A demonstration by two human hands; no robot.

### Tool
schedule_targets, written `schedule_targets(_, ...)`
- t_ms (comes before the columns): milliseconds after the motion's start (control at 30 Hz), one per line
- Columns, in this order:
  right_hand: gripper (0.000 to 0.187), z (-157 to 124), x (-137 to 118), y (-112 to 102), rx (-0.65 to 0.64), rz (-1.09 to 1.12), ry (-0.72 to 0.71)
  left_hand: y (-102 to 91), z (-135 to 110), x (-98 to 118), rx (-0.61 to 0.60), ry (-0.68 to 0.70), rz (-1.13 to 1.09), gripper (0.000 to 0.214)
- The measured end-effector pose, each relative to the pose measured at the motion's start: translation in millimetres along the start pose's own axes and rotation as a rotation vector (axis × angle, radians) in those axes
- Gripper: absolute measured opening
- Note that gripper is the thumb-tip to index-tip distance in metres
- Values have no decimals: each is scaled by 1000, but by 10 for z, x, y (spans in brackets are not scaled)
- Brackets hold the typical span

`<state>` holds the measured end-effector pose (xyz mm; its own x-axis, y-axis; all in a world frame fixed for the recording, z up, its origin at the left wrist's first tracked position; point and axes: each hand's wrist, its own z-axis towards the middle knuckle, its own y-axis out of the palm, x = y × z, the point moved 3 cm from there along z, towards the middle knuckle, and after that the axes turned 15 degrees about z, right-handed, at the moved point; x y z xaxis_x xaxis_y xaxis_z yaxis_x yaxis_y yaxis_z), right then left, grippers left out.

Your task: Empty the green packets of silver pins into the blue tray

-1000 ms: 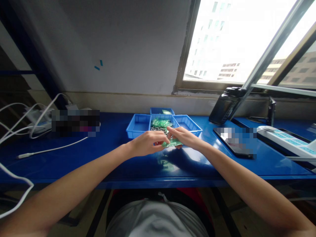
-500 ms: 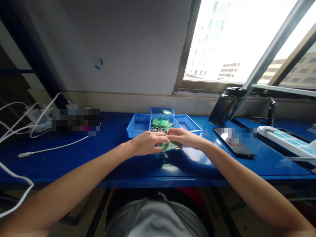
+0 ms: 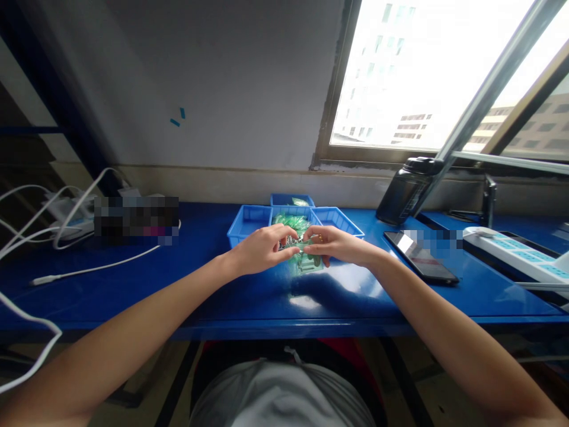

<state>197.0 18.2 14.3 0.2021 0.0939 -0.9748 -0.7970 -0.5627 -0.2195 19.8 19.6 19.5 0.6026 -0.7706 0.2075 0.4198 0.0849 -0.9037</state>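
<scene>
My left hand (image 3: 263, 249) and my right hand (image 3: 341, 244) face each other in front of the middle blue bin. Both pinch the upper edge of a small clear green plastic bag (image 3: 307, 264), which hangs below the fingertips over the table. Some small shapes show through the bag, too faint to name. Behind the hands, the middle bin holds more green plastic bags (image 3: 291, 222) and small metal parts that look like screws; the hands hide much of its front.
A blue bin (image 3: 238, 238) adjoins on the left, another (image 3: 355, 233) on the right, and one (image 3: 276, 198) stands behind with a bag inside. To the right are a black bottle (image 3: 402, 193), a phone (image 3: 422, 261) and a power strip (image 3: 518, 252). White cables (image 3: 95, 267) lie left.
The fingers have drawn apart a little at the bag's upper edge. The bag now hangs flatter and more spread out, and both thumbs show more clearly.
</scene>
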Motion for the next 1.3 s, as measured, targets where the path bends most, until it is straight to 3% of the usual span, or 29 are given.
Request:
schedule_targets(300, 39, -6, 4, -23, 16, -76, -40, 93, 4, -55, -272, -142, -267, 35)
schedule_targets(800, 32, -13, 22, -46, 18, -413, -58, 72, 17, -38, -163, -128, -286, 28)
schedule_targets(933, 29, -4, 34, -49, 26, -445, -111, 78, 5, -41, -215, -168, -374, 30)
schedule_targets(1133, 22, -4, -8, -34, 50, -427, -217, 165, 30, -74, -398, -285, -650, 47)
schedule_targets(1300, 16, 13, -31, -13, 102, -437, -302, 223, 42, -146, -357, -373, -644, 39)
